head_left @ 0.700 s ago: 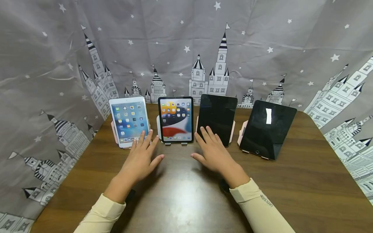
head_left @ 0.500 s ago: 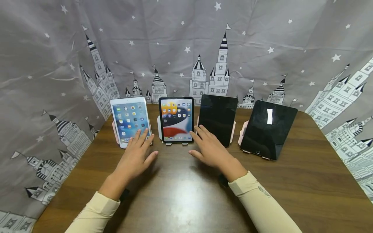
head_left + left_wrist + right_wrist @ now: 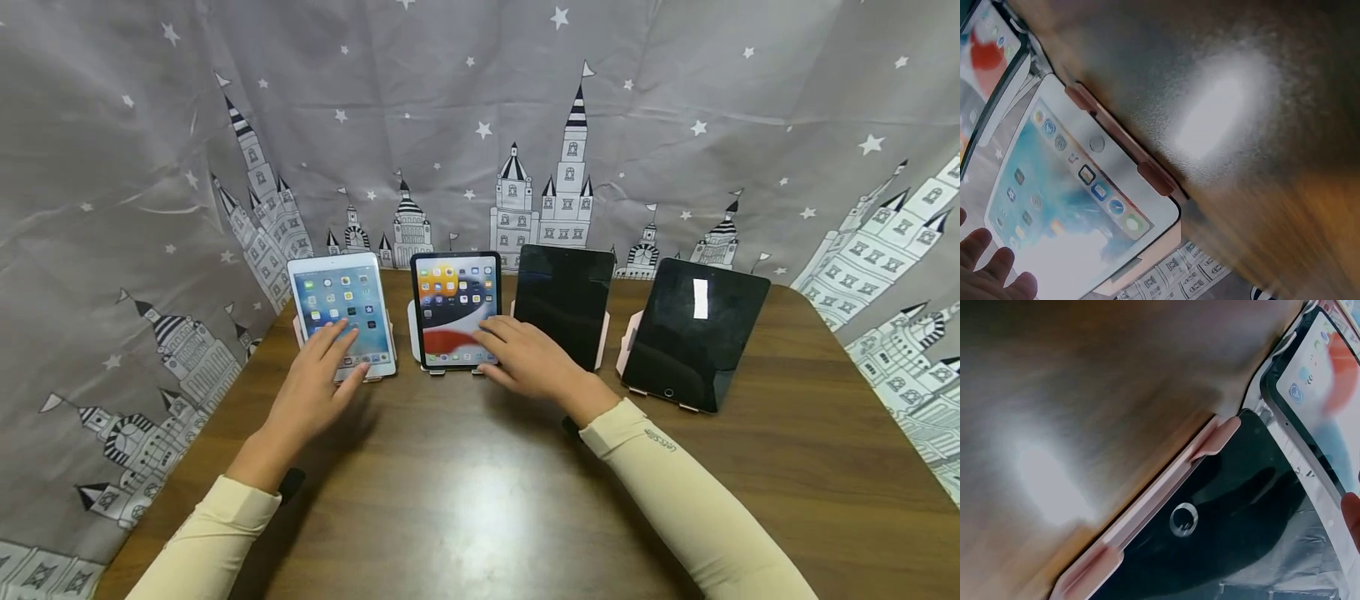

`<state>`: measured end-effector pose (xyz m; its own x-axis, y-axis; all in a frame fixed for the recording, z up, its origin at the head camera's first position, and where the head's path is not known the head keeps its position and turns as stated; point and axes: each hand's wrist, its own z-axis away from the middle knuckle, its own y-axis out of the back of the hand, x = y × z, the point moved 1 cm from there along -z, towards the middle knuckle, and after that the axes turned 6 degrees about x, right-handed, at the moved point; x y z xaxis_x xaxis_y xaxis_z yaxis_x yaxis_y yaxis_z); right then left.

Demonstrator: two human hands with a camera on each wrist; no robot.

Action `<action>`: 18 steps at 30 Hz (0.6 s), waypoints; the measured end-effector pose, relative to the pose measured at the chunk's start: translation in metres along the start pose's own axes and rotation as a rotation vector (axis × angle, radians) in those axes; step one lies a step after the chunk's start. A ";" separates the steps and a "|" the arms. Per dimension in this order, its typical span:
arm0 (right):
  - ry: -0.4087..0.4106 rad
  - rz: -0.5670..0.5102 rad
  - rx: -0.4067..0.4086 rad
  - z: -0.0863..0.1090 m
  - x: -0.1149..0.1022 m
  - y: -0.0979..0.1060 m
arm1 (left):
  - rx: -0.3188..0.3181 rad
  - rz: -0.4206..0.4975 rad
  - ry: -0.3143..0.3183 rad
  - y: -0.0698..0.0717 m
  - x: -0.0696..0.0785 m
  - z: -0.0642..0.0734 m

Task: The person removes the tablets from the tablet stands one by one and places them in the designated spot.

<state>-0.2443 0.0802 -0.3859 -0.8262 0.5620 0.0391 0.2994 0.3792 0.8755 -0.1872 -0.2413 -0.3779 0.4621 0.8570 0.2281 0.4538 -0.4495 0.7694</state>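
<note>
My left hand (image 3: 311, 387) reaches over the lower left of a white tablet (image 3: 363, 312), whose lit screen shows app icons. Its fingers are spread and loose; whether they touch the glass I cannot tell. In the left wrist view, fingertips (image 3: 1000, 265) show by that tablet's edge. My right hand (image 3: 532, 358) lies across the lower left of a dark-screened tablet (image 3: 566, 292). Its relaxed fingers extend over the lower right of a black-framed tablet (image 3: 453, 308) with a lit home screen. The right wrist view catches only one fingertip (image 3: 1352, 512) at that tablet's edge.
Farther right, another dark tablet (image 3: 693, 337) leans on a pink stand (image 3: 627, 342), reflecting a bright strip. All the tablets stand in a row along the back of a brown wooden table (image 3: 465, 467). Behind hangs a grey curtain (image 3: 420, 100) printed with castles and stars.
My left hand has shifted left and slightly down, off the white tablet's lower right. My right hand has slid left, its fingers moving from the dark tablet onto the black-framed lit one.
</note>
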 end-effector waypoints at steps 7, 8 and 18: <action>0.077 -0.002 0.025 -0.013 0.002 -0.013 | 0.065 0.027 0.049 0.002 -0.012 -0.002; 0.093 0.005 0.019 -0.015 0.001 -0.015 | 0.069 0.023 0.051 0.003 -0.014 -0.002; 0.199 0.052 -0.079 -0.024 -0.007 -0.024 | 0.104 -0.020 0.062 0.018 -0.026 -0.006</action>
<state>-0.2572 0.0489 -0.3957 -0.8909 0.4200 0.1732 0.3125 0.2898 0.9046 -0.1955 -0.2699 -0.3659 0.4057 0.8787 0.2517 0.5407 -0.4528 0.7090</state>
